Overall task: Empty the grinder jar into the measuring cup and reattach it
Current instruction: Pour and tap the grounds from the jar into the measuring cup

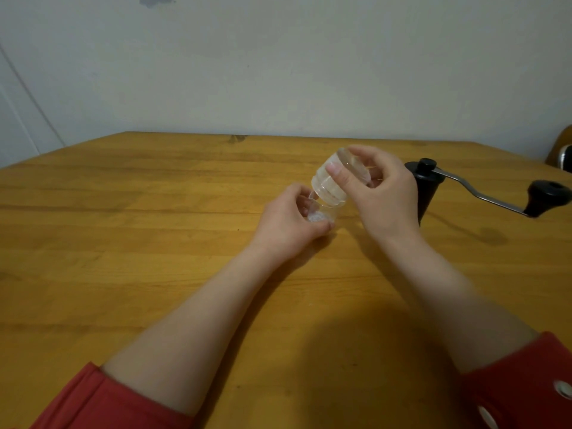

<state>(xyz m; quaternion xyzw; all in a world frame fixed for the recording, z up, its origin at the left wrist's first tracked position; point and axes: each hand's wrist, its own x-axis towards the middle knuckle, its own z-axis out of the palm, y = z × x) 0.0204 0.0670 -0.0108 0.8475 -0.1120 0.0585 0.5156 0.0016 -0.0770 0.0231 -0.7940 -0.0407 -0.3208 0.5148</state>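
My right hand [376, 193] grips the clear grinder jar [329, 184], tipped mouth-down to the left. Its rim rests over the small clear measuring cup [322, 213], which stands on the wooden table [154, 227]. My left hand [291, 221] is curled around the cup, steadying it. White grains lie in the cup's bottom. The black grinder body [427, 190] stands upright just right of my right hand, partly hidden by it, with its metal crank handle [495, 196] and black knob reaching out to the right.
A pale wall runs behind the table's far edge. A dark rounded object [561, 153] shows at the right border beyond the table. Red sleeves cover both of my upper forearms at the bottom of the view.
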